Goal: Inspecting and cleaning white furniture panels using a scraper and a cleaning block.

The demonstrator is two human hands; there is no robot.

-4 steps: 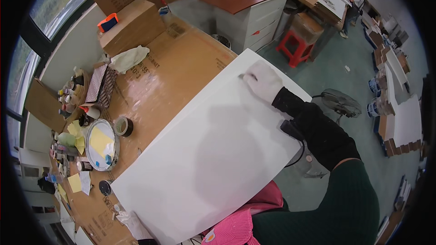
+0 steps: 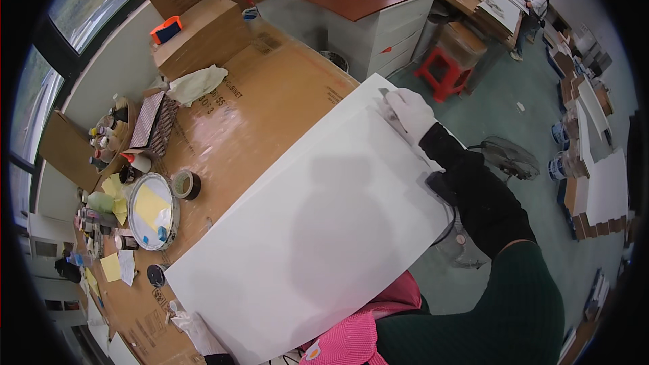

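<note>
A large white board (image 2: 270, 257) lies slantwise before me. At its far right corner is my right hand (image 2: 409, 113), in a white glove and black sleeve cover. Its fingers are closed on a small flat grey piece (image 2: 383, 92), whose kind I cannot make out. My left hand (image 2: 193, 328), also white-gloved, rests at the lower left beside the board's near left edge. The left fingers look apart, with nothing visible in them, though part of the hand is cut by the rim of the picture.
A cardboard-covered table (image 2: 236, 128) bears a paint-marked round lid (image 2: 154, 242), a roll of tape (image 2: 186, 184), small bottles (image 2: 105, 142) and a cloth (image 2: 196, 86). A black fan (image 2: 507, 157) stands right of the board. Beyond are a red stool (image 2: 443, 74) and a distant person (image 2: 531, 20).
My right hand has slid right and slightly away along the board's far end, with the grey piece in its fingers. The left hand has hardly moved. The whole view has shifted a little.
</note>
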